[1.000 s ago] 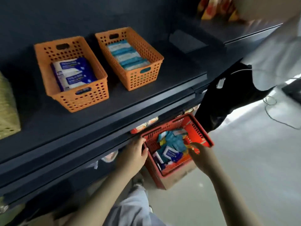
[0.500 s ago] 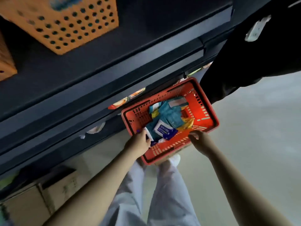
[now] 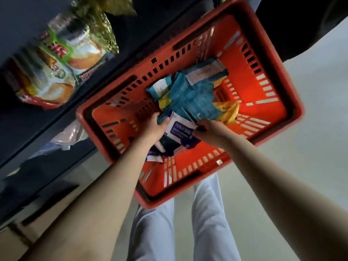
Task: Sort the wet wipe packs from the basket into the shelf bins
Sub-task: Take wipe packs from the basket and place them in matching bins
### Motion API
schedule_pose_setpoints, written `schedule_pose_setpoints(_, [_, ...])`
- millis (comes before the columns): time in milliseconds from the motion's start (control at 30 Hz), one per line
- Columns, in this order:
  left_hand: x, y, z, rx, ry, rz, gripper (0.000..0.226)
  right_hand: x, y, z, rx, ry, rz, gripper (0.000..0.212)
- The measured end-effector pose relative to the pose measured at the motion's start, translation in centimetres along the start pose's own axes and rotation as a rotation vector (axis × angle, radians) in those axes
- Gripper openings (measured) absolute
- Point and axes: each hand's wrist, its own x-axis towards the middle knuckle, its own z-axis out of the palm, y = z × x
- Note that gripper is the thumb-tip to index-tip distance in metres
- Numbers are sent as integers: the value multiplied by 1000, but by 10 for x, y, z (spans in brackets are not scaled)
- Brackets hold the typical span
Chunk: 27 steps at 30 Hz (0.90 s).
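The right hand (image 3: 211,131) pinches the right edge of a purple pack (image 3: 179,129), with its thumb and fingertips curled onto it. The left hand (image 3: 153,127) sits at the pack's other edge. Its fingers curl out of sight behind the hand's back, so I cannot tell whether it grips this pack, the teal one beyond it, or nothing.

Just past both hands lies a heap of teal packs (image 3: 190,98), and a yellow pack (image 3: 228,110) pokes out beyond the right hand. Nearer than the hands, the left forearm half covers more packs (image 3: 152,158), which are too blurred to read.

All of this lies in a red basket (image 3: 263,53). To the left of the left hand is a dark shelf (image 3: 37,121), holding smeared snack bags (image 3: 62,59). A pale floor (image 3: 310,129) spreads to the right of the right hand. Pale trousers (image 3: 207,223) show below the basket. A dark garment (image 3: 301,25) is cut off at the top corner.
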Motion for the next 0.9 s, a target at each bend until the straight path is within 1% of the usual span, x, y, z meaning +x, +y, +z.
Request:
schedule_pose_setpoints(233, [14,0,-1,-107,-30,-34,49,13,7,2,55,-13,11,39])
schedule_pose_setpoints(367, [16,1,-6,-107,-75,-6,48,19,9,3,104,-3,44,39])
schedule_pose_setpoints(467, [23,2,-12,-112,-56,-18,45,23,7,7,135,13,66,44])
schedule_pose_setpoints(600, [26,1,-14,-135,-99,-4,44,24,6,11,106,35,81,50])
schedule_pose_setpoints(700, [25,-1,-14,-166,-114,7,39,23,5,12,106,27,99,63])
schedule_pose_setpoints(733, [23,-2,-15,-177,-115,12,37,23,4,12,117,20,106,65])
schedule_pose_setpoints(767, [21,-2,-16,-189,-112,21,34,23,4,12,126,13,112,62])
schedule_pose_setpoints(833, [17,-2,-17,-227,-93,47,24,23,3,12,107,-16,108,47])
schedule_pose_setpoints(900, [12,0,-19,-306,-81,65,16,22,3,11,73,-43,91,37])
